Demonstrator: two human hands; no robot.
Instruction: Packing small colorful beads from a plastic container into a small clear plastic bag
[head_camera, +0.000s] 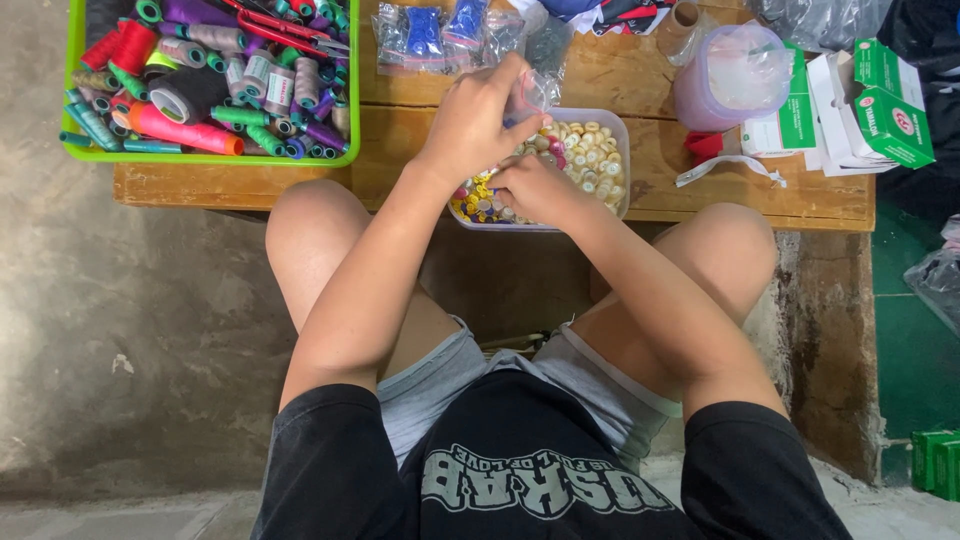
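A: Your left hand (478, 122), upper centre, pinches a small clear bag (537, 90).
B: Your right hand (532, 185) curls into the button tub (618, 130), grasp unclear, on the wooden bench (240, 185) above concrete floor (130, 330).

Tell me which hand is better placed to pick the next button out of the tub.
Right. The right hand is already down among the buttons in the clear tub, fingers on them. The left hand is raised above, holding a small clear plastic bag.
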